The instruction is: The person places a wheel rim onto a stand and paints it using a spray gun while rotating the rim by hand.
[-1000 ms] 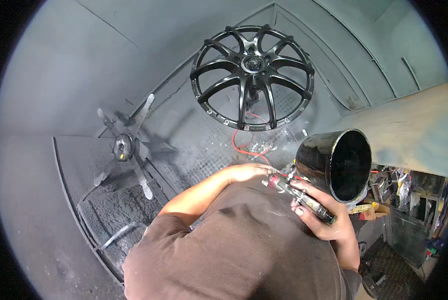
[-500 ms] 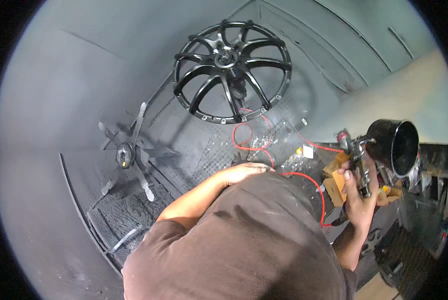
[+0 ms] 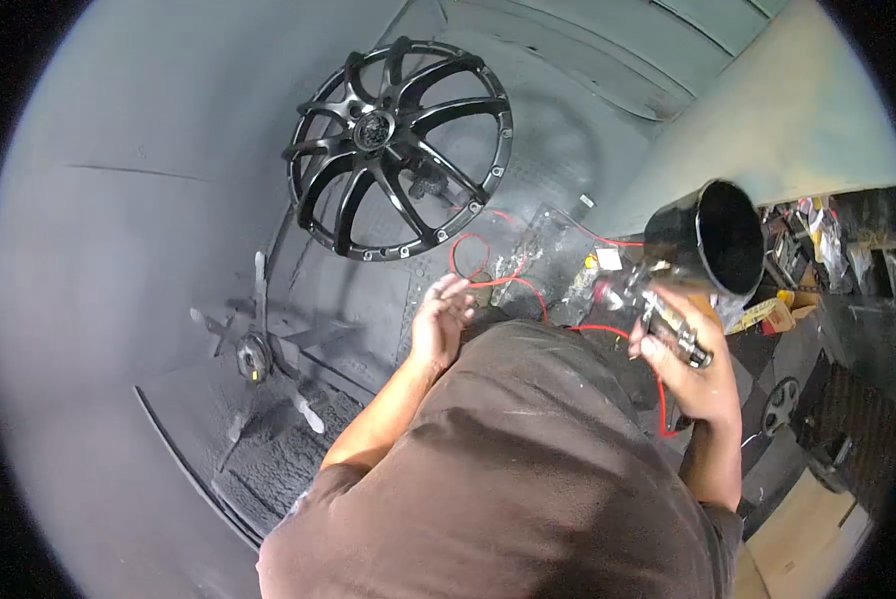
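Observation:
My right hand (image 3: 703, 374) is wrapped around the handle of a metal spray gun (image 3: 680, 327). The gun carries a large black cup (image 3: 673, 240), its round mouth turned to the right. Lifted in front of my shirt, my left hand (image 3: 441, 324) is empty, with its fingers loosely curled and apart. Beyond it, a glossy black wheel rim (image 3: 374, 131) is held up off the floor, its spoked face toward me; most of its support is hidden behind the spokes. Neither hand touches the rim.
A red hose (image 3: 538, 296) loops over the floor near my body. At the left stands a cross-armed stand (image 3: 255, 356) coated in grey. Grey walls close in the left and back. Cardboard boxes (image 3: 773, 314), clutter and another wheel (image 3: 782, 404) lie at the right.
My left hand has come off my shirt front and risen. The spray gun has moved left and tilted in my right hand. My view has shifted, so the rim appears further left.

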`<state>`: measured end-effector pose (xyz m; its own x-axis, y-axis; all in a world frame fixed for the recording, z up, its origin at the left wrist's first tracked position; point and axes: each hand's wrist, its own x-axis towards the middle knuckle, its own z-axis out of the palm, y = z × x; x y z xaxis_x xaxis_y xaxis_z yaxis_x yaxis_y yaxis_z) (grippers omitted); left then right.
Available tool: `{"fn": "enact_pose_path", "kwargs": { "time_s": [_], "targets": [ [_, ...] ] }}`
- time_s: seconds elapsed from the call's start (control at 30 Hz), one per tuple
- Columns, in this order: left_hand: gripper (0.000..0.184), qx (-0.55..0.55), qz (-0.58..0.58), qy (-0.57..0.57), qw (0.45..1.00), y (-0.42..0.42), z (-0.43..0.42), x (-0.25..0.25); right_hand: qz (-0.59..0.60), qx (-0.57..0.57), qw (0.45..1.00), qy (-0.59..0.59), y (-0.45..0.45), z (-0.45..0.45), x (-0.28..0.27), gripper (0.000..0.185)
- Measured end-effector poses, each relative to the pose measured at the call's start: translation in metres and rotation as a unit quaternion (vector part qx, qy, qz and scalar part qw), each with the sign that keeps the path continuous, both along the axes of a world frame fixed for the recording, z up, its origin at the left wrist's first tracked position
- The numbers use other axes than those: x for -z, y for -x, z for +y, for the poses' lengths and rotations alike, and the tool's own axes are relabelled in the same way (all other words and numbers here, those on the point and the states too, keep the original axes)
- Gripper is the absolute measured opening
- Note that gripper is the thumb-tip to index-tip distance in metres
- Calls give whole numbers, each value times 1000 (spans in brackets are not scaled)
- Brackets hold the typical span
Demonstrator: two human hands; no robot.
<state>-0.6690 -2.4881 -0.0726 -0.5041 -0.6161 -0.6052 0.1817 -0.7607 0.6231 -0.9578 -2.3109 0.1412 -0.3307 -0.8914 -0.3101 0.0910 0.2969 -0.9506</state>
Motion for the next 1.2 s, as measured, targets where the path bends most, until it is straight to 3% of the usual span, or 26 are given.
{"fn": "enact_pose_path", "kwargs": {
  "time_s": [0.07, 0.13, 0.2, 0.27, 0.33, 0.5, 0.67, 0.77, 0.87, 1.0, 1.13, 1.2],
  "targets": [
    [56, -122, 50, 20, 991, 3, -11, -10, 61, 34, 998, 6, 6, -9, 0, 45],
    [55, -135, 87, 30, 987, 4, -23, -14, 129, 82, 988, 15, 9, -17, -5, 45],
    [55, -179, 171, -16, 969, 4, -32, -17, 111, 143, 982, 52, 3, -24, -6, 45],
    [59, -191, 162, -25, 968, 6, -33, -20, 134, 145, 978, 69, 3, -25, -3, 45],
    [62, -213, 172, -66, 959, 6, -38, -28, 144, 124, 982, 11, 0, -24, -5, 45],
    [81, -254, 127, -98, 954, 1, -53, -48, -88, 64, 994, -11, -16, -12, -8, 51],
    [88, -235, 132, -105, 957, -16, -70, -52, -65, 61, 996, 2, -17, -8, 3, 50],
    [92, -198, 56, -94, 974, -30, -90, -57, 45, 91, 995, 5, -3, -10, 9, 49],
    [89, -214, -36, -102, 971, -51, -114, -61, 24, 172, 984, 31, -8, -13, 10, 49],
    [98, -199, -122, -93, 968, -84, -166, -66, 42, 165, 985, 35, -6, -18, 1, 48],
    [94, -210, -125, -47, 969, -126, -228, -49, 62, 156, 984, 53, -5, -19, -2, 47],
    [90, -310, 3, 19, 951, -132, -241, -50, 66, 151, 985, 51, -4, -21, -3, 48]
  ]
}}
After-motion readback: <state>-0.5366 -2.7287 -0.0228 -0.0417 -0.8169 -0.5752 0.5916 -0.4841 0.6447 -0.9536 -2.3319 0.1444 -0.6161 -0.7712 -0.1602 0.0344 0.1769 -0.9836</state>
